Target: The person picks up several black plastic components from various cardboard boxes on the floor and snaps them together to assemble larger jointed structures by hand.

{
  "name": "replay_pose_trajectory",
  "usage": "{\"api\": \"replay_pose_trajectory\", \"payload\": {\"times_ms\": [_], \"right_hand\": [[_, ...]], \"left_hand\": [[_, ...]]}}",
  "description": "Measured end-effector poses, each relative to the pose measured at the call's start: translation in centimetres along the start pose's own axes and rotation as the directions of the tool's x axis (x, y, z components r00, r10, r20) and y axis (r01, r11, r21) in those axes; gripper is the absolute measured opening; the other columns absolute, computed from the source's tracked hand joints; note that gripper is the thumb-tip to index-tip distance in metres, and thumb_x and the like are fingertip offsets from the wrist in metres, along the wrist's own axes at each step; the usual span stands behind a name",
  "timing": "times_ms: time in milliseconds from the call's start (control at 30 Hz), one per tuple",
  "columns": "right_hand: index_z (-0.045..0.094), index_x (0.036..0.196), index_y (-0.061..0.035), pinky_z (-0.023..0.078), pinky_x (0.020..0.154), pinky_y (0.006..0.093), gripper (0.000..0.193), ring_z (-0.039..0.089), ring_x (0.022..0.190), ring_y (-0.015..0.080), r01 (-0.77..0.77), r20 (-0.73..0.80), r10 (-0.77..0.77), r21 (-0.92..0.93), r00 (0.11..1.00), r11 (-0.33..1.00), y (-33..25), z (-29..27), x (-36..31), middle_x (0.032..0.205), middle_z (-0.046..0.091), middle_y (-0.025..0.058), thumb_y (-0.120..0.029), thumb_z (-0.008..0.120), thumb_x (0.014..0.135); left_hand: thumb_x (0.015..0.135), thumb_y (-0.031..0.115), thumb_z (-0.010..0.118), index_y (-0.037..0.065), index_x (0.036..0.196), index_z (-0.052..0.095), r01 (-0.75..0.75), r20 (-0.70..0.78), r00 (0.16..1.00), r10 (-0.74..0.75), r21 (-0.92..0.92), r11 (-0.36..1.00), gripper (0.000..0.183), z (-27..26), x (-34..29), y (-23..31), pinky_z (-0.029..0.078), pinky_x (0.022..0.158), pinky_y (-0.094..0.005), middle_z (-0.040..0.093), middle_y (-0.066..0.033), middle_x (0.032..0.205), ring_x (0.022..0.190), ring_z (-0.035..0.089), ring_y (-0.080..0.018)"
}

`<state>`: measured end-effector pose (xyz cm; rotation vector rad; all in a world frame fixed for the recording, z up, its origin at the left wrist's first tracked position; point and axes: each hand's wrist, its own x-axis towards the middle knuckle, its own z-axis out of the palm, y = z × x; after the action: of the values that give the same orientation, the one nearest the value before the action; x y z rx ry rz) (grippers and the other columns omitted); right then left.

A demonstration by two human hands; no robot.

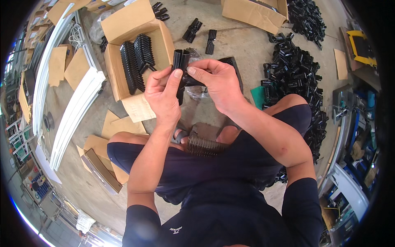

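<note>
Between my hands, a glossy black plastic connector (pixel 181 59) with tube-like ends stands roughly upright. My left hand (pixel 163 94) grips it from the left, its thumb pressed along the front. From the right, my right hand (pixel 220 80) pinches its side between thumb and fingers. The lower part of the connector is partly covered by my fingers. Just left of my hands, an open cardboard box (pixel 123 24) holds neat rows of similar black connectors (pixel 131 68). Two more loose connectors, one tilted (pixel 192 30) and one straighter (pixel 211 42), lie on the floor beyond my hands.
A large heap of black connectors (pixel 292 70) spreads along my right, with another pile (pixel 306 20) behind it. A second cardboard box (pixel 255 15) stands at the far side. Long white curved strips (pixel 76 117) and flattened cardboard (pixel 78 68) lie to the left.
</note>
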<state>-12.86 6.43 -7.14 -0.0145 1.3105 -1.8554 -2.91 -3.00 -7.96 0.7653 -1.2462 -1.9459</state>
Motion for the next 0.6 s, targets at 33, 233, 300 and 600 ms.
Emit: {"api": "replay_pose_trajectory", "payload": {"times_ms": [33,233,300,600], "right_hand": [[0.072,0.098,0.0017,0.043,0.063,0.0221,0.015,0.055,0.073,0.0057,0.011,-0.020,-0.011,-0.039,1.000,0.999,0.1,0.0,-0.1,0.081,0.067,0.0010,-0.009,0.076,0.088],[0.073,0.096,0.0018,0.043,0.064,0.0231,0.014,0.054,0.073,0.0059,0.041,-0.066,-0.045,-0.068,0.997,0.997,0.5,0.2,-0.6,0.083,0.067,0.0006,-0.009,0.076,0.089],[0.073,0.096,0.0015,0.043,0.064,0.0229,0.013,0.054,0.074,0.0060,0.046,-0.054,-0.048,-0.045,0.997,0.998,0.7,0.0,-0.6,0.082,0.067,0.0006,-0.009,0.075,0.089],[0.073,0.093,0.0018,0.048,0.070,0.0311,0.015,0.063,0.079,0.0160,0.311,0.099,-0.298,-0.425,0.949,0.850,0.0,-1.2,0.2,0.087,0.070,0.0101,-0.013,0.073,0.087]], "left_hand": [[0.092,-0.001,0.070,0.001,0.106,0.065,-0.005,-0.002,1.000,0.005,0.009,1.000,0.015,0.0,0.0,-0.1,0.054,0.080,-0.0232,0.072,-0.0092,0.100,0.088,0.067,-0.0097],[0.091,-0.002,0.071,0.001,0.105,0.065,-0.018,-0.003,1.000,0.019,0.038,0.999,0.016,0.2,-0.2,0.0,0.053,0.080,-0.0228,0.072,-0.0089,0.099,0.086,0.067,-0.0090],[0.091,-0.002,0.071,0.001,0.105,0.065,-0.007,-0.001,1.000,0.007,0.035,0.999,0.015,0.1,-0.2,-0.3,0.053,0.079,-0.0225,0.072,-0.0087,0.098,0.085,0.067,-0.0089],[0.090,-0.003,0.072,-0.002,0.104,0.063,-0.008,-0.006,1.000,0.008,0.032,0.999,0.016,0.2,0.2,-0.2,0.054,0.078,-0.0226,0.074,-0.0131,0.098,0.085,0.068,-0.0101]]}}
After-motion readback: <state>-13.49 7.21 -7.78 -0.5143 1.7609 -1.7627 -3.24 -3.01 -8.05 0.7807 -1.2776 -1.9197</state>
